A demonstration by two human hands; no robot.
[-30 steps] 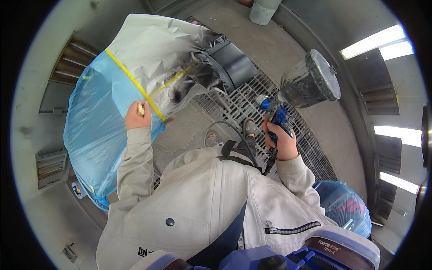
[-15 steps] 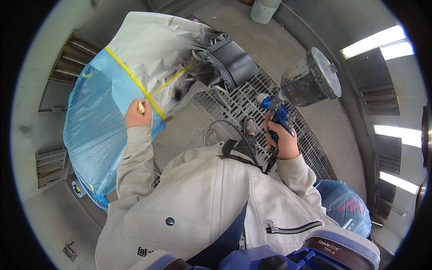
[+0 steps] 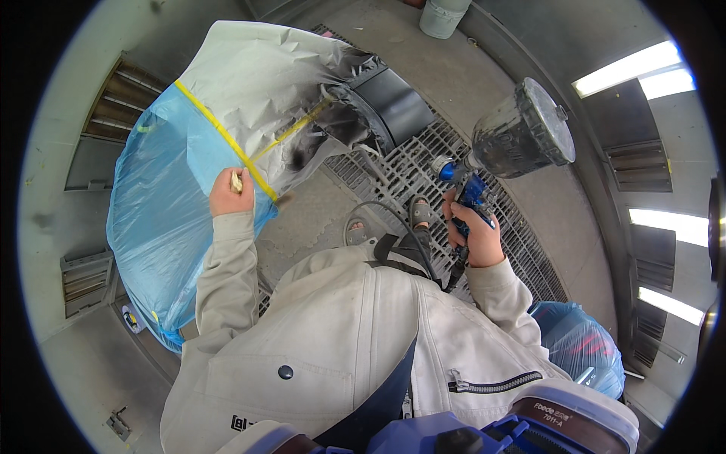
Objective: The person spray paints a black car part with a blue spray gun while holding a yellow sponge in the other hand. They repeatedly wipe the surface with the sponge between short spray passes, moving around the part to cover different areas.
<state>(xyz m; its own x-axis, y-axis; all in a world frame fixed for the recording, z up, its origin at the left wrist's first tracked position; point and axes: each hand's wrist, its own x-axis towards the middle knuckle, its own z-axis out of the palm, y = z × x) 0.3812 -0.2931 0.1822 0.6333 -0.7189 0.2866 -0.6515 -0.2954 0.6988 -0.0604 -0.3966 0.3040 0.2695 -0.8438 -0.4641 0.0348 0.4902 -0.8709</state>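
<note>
My right hand [image 3: 476, 233] is wrapped round the handle of a blue spray gun [image 3: 470, 193], whose dark, paint-smeared cup with a lid [image 3: 522, 130] stands up from it. From the handle's lower end a black hose [image 3: 414, 236] loops past my feet. My left hand [image 3: 231, 194] is closed on a crumpled cream-coloured cloth-like wad [image 3: 237, 181], close to yellow masking tape [image 3: 227, 136]. That tape joins blue plastic sheeting [image 3: 155, 204] to white masking paper [image 3: 253, 76]. Beyond the paper's blackened edge shows a glossy dark-grey panel [image 3: 392, 104].
Metal floor grating [image 3: 529, 250] runs under the panel and past my right side. A second plastic-covered object [image 3: 578, 344] sits at the lower right. At the far end stands a pale bucket [image 3: 443, 19]. Bright wall lights [image 3: 635, 69] line the right wall.
</note>
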